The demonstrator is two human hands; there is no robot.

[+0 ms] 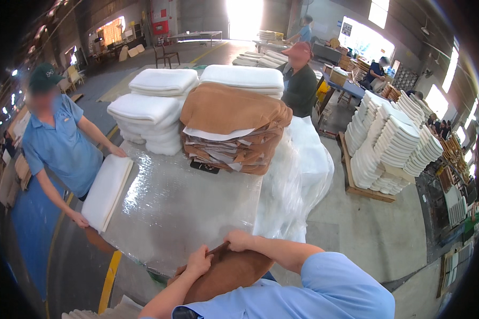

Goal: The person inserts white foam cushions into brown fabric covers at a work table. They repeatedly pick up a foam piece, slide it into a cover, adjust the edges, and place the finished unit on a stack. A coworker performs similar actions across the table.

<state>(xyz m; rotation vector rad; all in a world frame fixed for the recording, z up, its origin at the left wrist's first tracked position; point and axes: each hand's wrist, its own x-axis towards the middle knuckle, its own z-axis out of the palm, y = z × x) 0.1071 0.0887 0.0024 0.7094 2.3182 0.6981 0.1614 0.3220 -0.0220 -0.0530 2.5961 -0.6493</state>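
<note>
My left hand (198, 261) and my right hand (238, 240) both grip the top edge of a brown fabric cover (226, 274) held against my chest at the near edge of the table (181, 212), which is wrapped in clear plastic sheet. On the far side of the table lies a stack of brown covers (231, 130). At the left edge, a co-worker in a blue shirt (61, 146) holds a white foam cushion (107, 190) with both hands.
White foam cushions (149, 114) are piled behind the brown stack. Loose clear plastic (298, 181) hangs off the table's right side. A wooden pallet of white cushions (391, 146) stands to the right. Another person in a red cap (299, 80) works beyond the table.
</note>
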